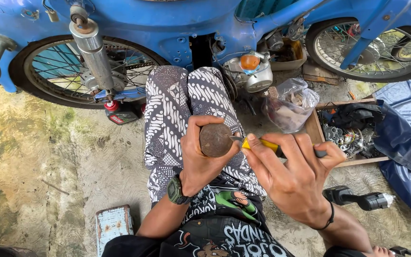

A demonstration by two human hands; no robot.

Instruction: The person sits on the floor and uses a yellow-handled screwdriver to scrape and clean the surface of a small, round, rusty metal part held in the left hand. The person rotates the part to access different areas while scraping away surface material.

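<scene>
Underfoot, the stained concrete floor (48, 157) runs bare to the left, hemmed above by the blue motorbike (167, 24); a wooden parts tray (312, 128) and blue tarp (405, 143) crowd the right. Over the patterned lap, the left hand (198, 159) wraps its fingers round a rusty round part (215, 139), while the right hand (296, 176) pinches a yellow-handled tool (262, 144), tip touching the part's edge.

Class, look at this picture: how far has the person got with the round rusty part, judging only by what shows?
Done: a round rusty part is off the blue motorbike and gripped in the left hand. In hand: the right hand presses a yellow-handled screwdriver against its edge. Left: the part is not refitted; loose pieces lie in the wooden tray.
</scene>
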